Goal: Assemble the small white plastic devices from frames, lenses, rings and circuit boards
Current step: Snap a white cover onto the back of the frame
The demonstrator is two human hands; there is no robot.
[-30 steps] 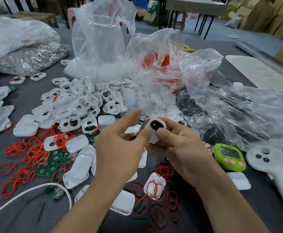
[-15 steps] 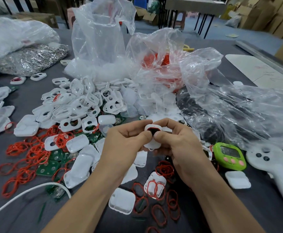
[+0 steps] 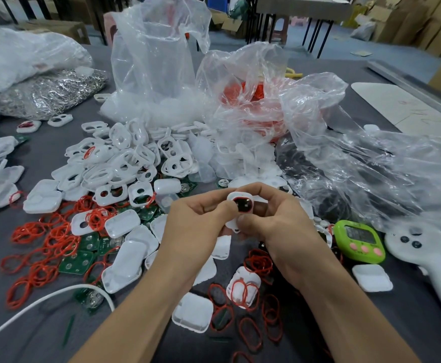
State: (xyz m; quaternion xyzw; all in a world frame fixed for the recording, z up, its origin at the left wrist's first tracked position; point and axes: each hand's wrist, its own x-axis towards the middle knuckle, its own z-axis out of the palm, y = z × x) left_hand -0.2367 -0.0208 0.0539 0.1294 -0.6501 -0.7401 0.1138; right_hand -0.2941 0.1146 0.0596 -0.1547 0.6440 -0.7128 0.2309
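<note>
Hands do all the work at this moment. The left hand (image 3: pixel 195 226) and the right hand (image 3: pixel 279 226) both pinch one small white plastic frame with a red ring round its dark middle (image 3: pixel 241 205). It sits between their thumbs, lifted above the grey table (image 3: pixel 410 323). The step looks like pressing the red ring flat into the frame. To do it well, I think the thumbs should push softly all the way round the edge, so no bit of ring pops up. The other fingers should hold the back firm. More loose red rubber rings (image 3: pixel 43 239) and flat green circuit boards (image 3: pixel 76 263) lie on the table out past the left hand, ready for the next one.
</note>
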